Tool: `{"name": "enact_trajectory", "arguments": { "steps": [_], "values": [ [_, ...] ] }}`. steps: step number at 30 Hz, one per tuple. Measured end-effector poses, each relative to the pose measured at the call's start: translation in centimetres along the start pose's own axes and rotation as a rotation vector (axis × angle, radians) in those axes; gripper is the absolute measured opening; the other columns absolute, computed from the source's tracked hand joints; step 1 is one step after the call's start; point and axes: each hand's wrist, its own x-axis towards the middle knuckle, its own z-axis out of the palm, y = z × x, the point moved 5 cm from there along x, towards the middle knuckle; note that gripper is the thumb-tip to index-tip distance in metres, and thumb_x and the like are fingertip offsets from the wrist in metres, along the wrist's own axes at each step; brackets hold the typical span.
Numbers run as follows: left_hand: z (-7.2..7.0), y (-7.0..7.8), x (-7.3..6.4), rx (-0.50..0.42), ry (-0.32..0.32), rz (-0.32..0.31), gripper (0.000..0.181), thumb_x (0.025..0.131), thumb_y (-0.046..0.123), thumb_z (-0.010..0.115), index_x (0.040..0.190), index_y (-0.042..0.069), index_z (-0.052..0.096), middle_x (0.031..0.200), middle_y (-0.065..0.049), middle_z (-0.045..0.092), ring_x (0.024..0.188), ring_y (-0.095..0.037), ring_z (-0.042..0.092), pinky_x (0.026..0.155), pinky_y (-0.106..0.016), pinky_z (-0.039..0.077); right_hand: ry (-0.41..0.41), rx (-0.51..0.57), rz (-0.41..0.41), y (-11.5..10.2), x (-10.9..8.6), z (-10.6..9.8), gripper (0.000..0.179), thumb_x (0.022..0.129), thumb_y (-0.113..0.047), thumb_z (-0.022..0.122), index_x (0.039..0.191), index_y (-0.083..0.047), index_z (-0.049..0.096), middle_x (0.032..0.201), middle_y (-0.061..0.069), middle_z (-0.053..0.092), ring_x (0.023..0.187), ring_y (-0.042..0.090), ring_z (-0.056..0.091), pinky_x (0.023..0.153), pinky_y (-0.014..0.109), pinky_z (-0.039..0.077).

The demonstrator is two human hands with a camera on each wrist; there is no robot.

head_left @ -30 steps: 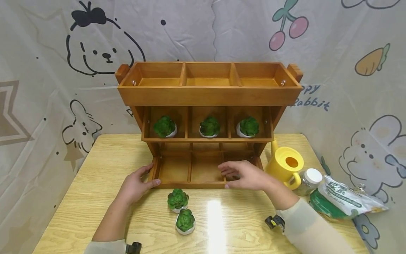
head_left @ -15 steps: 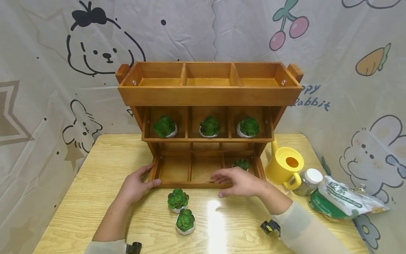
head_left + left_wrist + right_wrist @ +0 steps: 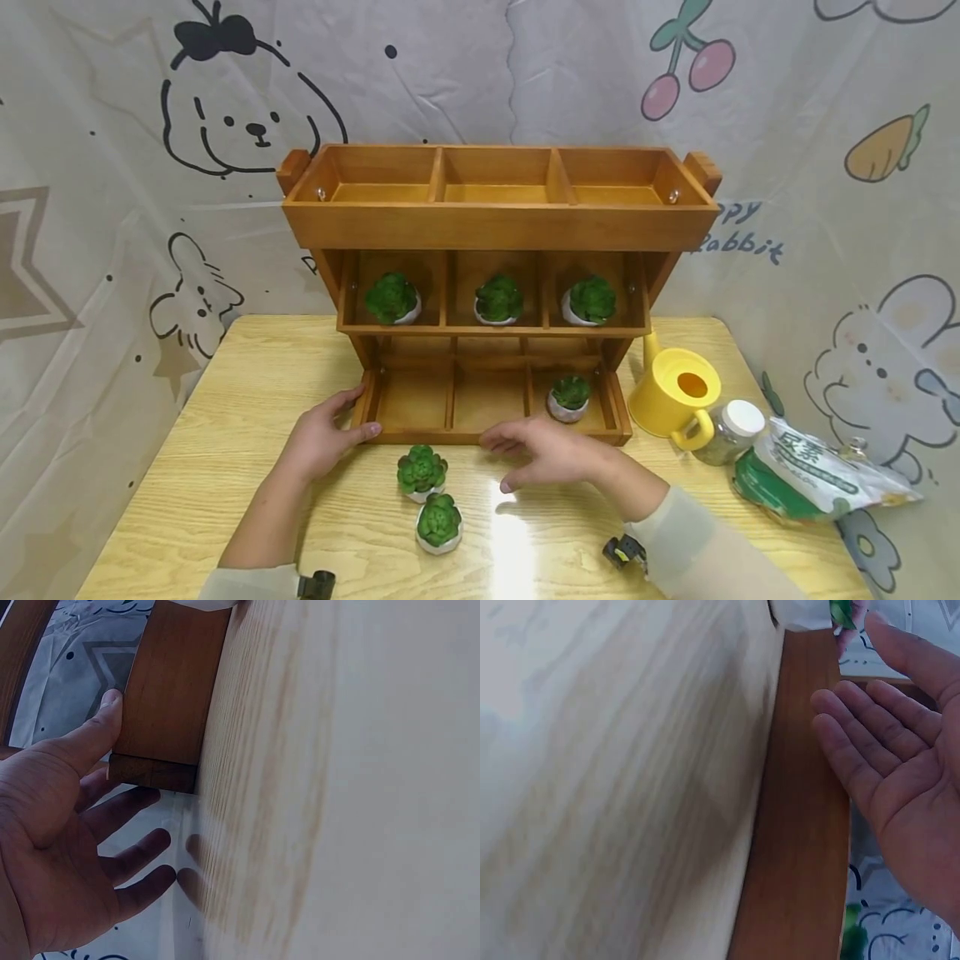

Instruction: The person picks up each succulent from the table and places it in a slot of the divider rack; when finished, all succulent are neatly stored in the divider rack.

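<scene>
In the head view, the left hand [image 3: 318, 442] has its thumb over the wooden shelf's [image 3: 498, 229] lower left corner, seemingly steadying it; one potted plant [image 3: 570, 398] stands in its bottom right compartment below a row of three [image 3: 498, 298], two loose plants [image 3: 438, 523] in front on the counter [image 3: 225, 400], apparently for easy reach. The left wrist view shows that hand's other fingers loosely spread beside the shelf. In the right wrist view, the right hand [image 3: 915, 780], empty and relaxed wide, is at the shelf's front.

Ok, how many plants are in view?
6: three plants across the middle tier, one in the bottom tier's right compartment, two on the table.
</scene>
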Motion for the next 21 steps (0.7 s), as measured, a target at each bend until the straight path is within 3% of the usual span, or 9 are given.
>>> {"name": "enact_trajectory", "arguments": {
  "steps": [6,14,21],
  "values": [
    [-0.1,-0.1,0.0,-0.001,0.004,0.007,0.083,0.092,0.046,0.079,0.161,0.016,0.042,0.159,-0.019,0.045,0.147,-0.047,0.036,0.116,-0.065,0.033,-0.031,-0.028,-0.039,-0.4,0.7,1.3,0.066,0.085,-0.020,0.089,0.140,-0.001,0.060,0.133,0.010,0.069,0.123,0.023,0.066,0.105,0.033,0.052],
    [0.0,-0.3,0.1,-0.014,0.003,0.010,0.084,0.092,0.047,0.079,0.161,0.016,0.042,0.158,-0.019,0.045,0.147,-0.047,0.036,0.116,-0.064,0.033,-0.068,-0.083,-0.012,-0.7,1.5,2.5,0.069,0.080,-0.031,0.092,0.140,-0.011,0.063,0.134,-0.005,0.067,0.123,0.008,0.063,0.106,0.024,0.048],
    [0.0,-0.3,0.1,-0.007,0.008,0.001,0.085,0.091,0.049,0.079,0.161,0.016,0.042,0.158,-0.020,0.047,0.147,-0.047,0.037,0.116,-0.065,0.033,-0.102,-0.098,-0.071,-1.3,1.7,3.8,0.071,0.080,-0.031,0.092,0.139,-0.008,0.062,0.134,0.000,0.069,0.122,0.008,0.064,0.106,0.023,0.048]
  ]
}}
